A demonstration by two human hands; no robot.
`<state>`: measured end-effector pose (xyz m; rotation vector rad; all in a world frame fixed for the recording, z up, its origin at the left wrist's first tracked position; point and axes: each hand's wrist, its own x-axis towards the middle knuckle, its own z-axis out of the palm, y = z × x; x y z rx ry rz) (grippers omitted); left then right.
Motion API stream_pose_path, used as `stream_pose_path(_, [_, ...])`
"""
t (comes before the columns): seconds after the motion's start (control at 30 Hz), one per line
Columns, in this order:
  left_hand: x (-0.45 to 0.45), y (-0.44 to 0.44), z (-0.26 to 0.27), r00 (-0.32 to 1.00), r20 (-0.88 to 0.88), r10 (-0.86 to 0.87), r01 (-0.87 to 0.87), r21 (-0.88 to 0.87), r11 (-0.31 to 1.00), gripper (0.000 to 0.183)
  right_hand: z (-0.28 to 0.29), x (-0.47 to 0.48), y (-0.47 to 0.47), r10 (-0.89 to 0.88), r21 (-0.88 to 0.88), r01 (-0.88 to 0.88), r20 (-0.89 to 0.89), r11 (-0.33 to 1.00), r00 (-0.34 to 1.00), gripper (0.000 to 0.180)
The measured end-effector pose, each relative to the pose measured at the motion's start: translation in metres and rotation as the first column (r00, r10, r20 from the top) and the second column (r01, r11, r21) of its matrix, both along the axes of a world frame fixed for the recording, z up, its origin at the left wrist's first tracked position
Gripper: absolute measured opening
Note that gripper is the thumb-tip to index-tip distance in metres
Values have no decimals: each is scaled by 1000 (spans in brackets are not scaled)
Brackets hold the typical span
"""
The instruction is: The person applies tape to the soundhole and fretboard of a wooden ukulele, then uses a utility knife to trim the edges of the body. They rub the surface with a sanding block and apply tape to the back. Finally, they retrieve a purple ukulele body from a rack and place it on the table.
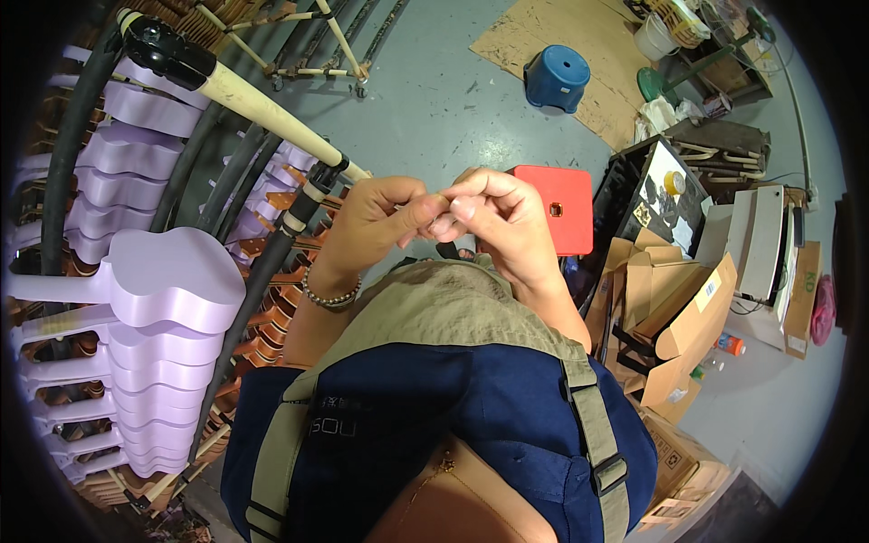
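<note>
My left hand (377,220), with a beaded bracelet (332,296) at its wrist, meets my right hand (506,210) in front of my apron (434,305). Thumbs and forefingers of both hands are pinched together, fingertips almost touching. Whether something small sits between them is too hidden to tell. Behind my right hand is a red plastic stool (574,210) with a square hole in its top. To the left of my left hand, lilac-painted small guitar or ukulele bodies with necks (170,285) hang stacked on a rack.
The rack has a cream pipe (271,115) and black padded bars (254,305); brown instruments (271,339) hang there too. A blue stool (558,78) stands on cardboard (502,41) ahead. At right are opened cartons (665,305), a black-sided table (669,197) with yellow tape (674,182), and bottles (730,343).
</note>
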<state>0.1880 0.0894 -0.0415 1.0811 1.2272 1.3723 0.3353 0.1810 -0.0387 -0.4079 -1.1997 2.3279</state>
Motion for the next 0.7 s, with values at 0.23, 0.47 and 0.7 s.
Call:
stream_pose_path(0.23, [0, -3, -1, 999, -12, 34, -34, 15, 999, 32, -1, -1, 1, -4, 142, 1, 22, 990, 1000, 11])
stream_pose_path(0.47, [-2, -3, -5, 1000, 14, 8, -8, 28, 1000, 31, 2, 1, -1, 3, 166, -13, 63, 986, 998, 15])
stream_pose_path(0.7, [2, -2, 0, 994, -81, 72, -71, 8, 997, 29, -3, 1, 0, 28, 162, -30, 13, 986, 1000, 14])
